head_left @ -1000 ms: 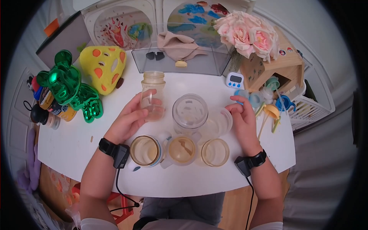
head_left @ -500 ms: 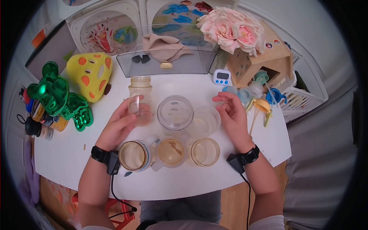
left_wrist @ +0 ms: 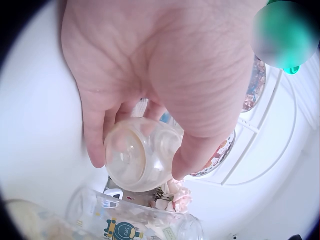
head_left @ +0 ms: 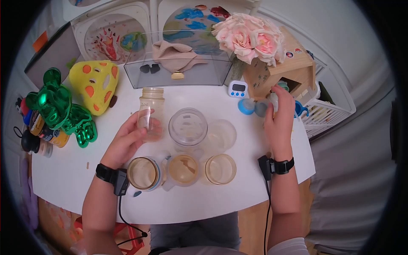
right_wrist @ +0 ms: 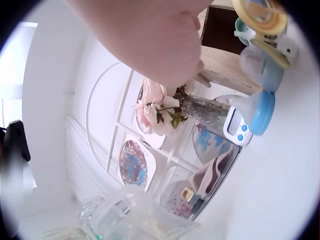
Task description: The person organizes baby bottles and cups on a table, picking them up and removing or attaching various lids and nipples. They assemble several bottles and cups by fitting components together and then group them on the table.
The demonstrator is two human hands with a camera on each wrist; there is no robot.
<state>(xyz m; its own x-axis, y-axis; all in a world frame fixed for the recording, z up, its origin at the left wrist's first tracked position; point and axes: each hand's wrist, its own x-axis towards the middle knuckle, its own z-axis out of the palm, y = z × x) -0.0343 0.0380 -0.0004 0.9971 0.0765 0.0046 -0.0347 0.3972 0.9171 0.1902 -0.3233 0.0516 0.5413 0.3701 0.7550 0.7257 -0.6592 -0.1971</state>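
In the head view my left hand (head_left: 129, 138) holds a clear baby bottle (head_left: 151, 114), upright and uncapped, at the left. Its thumb and fingers curve round the body, and the left wrist view looks onto the bottle's rounded base (left_wrist: 132, 157). My right hand (head_left: 279, 117) reaches over the bottle parts by the wooden house, with thumb and index finger spread around a whitish translucent part (head_left: 274, 101). Just left of it lie a nipple with a blue ring (head_left: 246, 106) and a pale translucent cap (head_left: 261, 108). In the right wrist view the right fingertips are hidden behind the hand.
Several open bottles and jars stand mid-table, including a large clear one (head_left: 188, 126) and an amber-rimmed one (head_left: 221, 169). A timer (head_left: 238, 88), a wooden house (head_left: 272, 80), roses (head_left: 250, 38) and a clear bin (head_left: 204, 76) line the back. A green bear figure (head_left: 55, 102) stands left.
My right hand has moved right and away from beside the clear container to the small parts near the wooden house. The left hand keeps its grip on the bottle; the head view has shifted slightly.
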